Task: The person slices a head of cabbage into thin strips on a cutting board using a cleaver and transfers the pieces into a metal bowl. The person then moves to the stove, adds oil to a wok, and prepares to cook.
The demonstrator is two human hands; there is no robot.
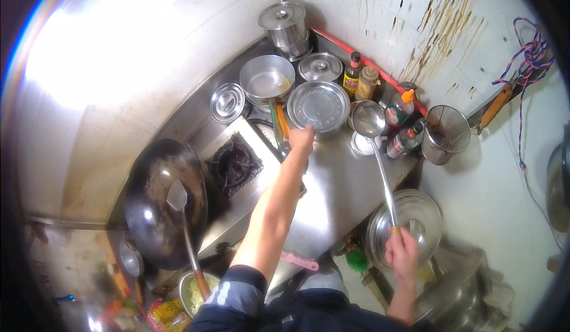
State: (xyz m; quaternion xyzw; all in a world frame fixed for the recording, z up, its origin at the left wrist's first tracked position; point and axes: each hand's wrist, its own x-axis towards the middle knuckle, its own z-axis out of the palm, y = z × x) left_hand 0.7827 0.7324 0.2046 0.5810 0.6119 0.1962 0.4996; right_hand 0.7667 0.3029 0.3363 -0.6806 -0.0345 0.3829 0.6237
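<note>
My left hand point(303, 139) reaches over the steel counter and grips the near rim of a shallow round metal bowl point(319, 105), thumb at the edge. Its other fingers are mostly hidden. Beside it run the green handle point(274, 120) and the orange handle point(283, 120), below a metal saucepan point(267, 80). My right hand point(402, 248) is closed around the wooden end of a long steel ladle point(368, 120). The ladle's bowl is over the counter, above a small white-lidded container point(366, 143) and left of the sauce bottles.
A black wok point(165, 225) with a spatula point(177, 195) leans left of the gas burner point(235, 162). Several bottles point(399, 107), lidded pots point(282, 24) and a mesh strainer point(446, 134) line the wall. Glass lids point(429, 207) lie low right; a bowl of shredded food point(196, 289) lower left.
</note>
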